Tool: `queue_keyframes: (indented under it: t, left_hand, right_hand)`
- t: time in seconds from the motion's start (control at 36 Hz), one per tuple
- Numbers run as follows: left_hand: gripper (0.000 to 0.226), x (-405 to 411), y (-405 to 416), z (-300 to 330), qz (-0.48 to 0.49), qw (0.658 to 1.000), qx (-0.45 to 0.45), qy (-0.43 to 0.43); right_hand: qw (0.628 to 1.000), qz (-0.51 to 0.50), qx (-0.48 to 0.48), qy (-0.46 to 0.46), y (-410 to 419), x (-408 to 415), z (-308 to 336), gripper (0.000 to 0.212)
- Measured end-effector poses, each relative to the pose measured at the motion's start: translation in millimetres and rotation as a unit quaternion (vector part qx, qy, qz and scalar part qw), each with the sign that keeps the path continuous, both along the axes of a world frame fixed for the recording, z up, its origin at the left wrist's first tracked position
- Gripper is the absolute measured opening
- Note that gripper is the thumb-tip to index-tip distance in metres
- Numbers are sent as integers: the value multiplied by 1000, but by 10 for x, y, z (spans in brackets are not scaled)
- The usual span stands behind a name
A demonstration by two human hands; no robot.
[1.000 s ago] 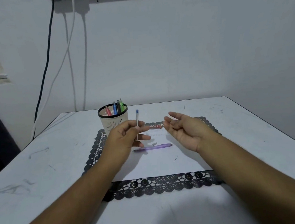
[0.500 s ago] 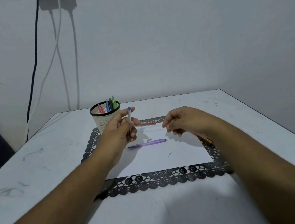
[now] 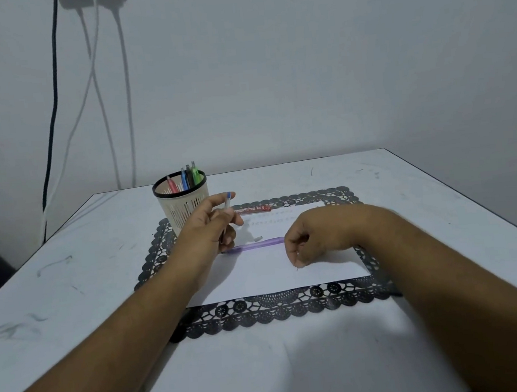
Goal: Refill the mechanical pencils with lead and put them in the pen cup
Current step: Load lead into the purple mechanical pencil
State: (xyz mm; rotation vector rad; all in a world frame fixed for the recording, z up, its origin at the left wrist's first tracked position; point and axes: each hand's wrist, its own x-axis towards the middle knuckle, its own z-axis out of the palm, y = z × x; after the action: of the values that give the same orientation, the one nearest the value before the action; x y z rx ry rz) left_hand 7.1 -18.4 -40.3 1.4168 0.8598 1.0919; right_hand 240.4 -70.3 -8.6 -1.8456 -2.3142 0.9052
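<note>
My left hand (image 3: 208, 226) holds a thin white mechanical pencil with a blue end (image 3: 227, 202) upright, just right of the cream pen cup (image 3: 183, 204), which has several coloured pencils in it. A purple mechanical pencil (image 3: 257, 245) lies on the white paper (image 3: 267, 278), and a small white cap (image 3: 258, 238) sits just behind it. My right hand (image 3: 314, 238) is curled palm down, its fingertips pinching a thin dark lead (image 3: 297, 267) at the paper. A red lead case (image 3: 253, 209) lies at the paper's far edge.
The paper rests on a black lace placemat (image 3: 261, 311) in the middle of a scuffed white table (image 3: 70, 274). A wall with hanging cables (image 3: 98, 94) stands behind the table. The table's right edge runs diagonally near my right forearm.
My right hand turned palm down and dropped from beside the left hand to the lead on the paper. My left hand stayed near the cup with the white pencil.
</note>
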Motion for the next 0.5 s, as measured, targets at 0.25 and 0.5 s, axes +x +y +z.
queue_keyframes:
  t: [0.25,0.5]
  left_hand:
    - [28,-44,11,-43,-16,1000,-4,1]
    - [27,-25,57,13,-17,1000,11,18]
  right_hand:
    - [998,-3,22,-55,-7,-25,-11,10]
    - [971,-34,46,233,129,233,-69,8]
